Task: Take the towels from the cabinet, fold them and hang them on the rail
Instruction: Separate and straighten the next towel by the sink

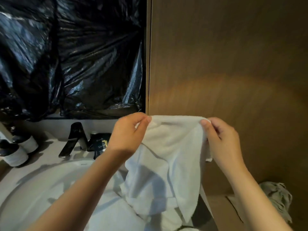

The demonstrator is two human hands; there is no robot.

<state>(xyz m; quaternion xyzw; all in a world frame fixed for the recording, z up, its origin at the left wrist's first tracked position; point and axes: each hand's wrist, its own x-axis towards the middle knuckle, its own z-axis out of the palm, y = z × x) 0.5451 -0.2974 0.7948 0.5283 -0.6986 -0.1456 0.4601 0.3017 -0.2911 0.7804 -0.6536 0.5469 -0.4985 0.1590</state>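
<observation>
Your left hand [128, 133] and right hand [224, 140] each pinched a top corner of the towel [173, 144] (edge spread, likely for folding)

Gold print on the black packet [99, 142] is unreadable.

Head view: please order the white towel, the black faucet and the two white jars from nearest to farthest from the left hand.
1. White towel: pinched by the left hand.
2. Black faucet: farther left.
3. White jars: far left edge.
</observation>
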